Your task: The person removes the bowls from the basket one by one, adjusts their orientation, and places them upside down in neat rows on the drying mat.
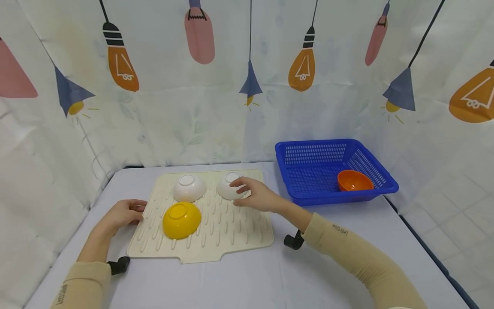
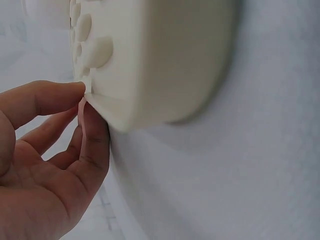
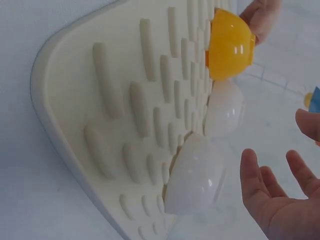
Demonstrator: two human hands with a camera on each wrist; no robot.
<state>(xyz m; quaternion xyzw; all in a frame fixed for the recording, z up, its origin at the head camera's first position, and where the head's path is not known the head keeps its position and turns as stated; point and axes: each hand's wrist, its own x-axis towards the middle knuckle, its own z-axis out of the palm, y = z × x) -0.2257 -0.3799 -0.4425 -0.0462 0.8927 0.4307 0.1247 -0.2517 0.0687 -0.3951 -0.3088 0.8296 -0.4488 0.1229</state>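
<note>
A cream ridged drying mat (image 1: 231, 231) lies on the table. On it, upside down, sit a yellow bowl (image 1: 181, 219) and two white bowls, one to the left (image 1: 189, 187) and one to the right (image 1: 227, 190). My right hand (image 1: 256, 195) reaches over the right white bowl (image 3: 192, 182) with spread, relaxed fingers (image 3: 280, 200), a small gap away and holding nothing. My left hand (image 1: 123, 213) rests at the mat's left edge. There the thumb and a fingertip (image 2: 92, 130) touch the rim (image 2: 170, 60).
A blue perforated basket (image 1: 308, 150) stands at the back right of the table with an orange bowl (image 1: 354, 180) inside. A curtain printed with lamps hangs behind. The table's front and right edges are near.
</note>
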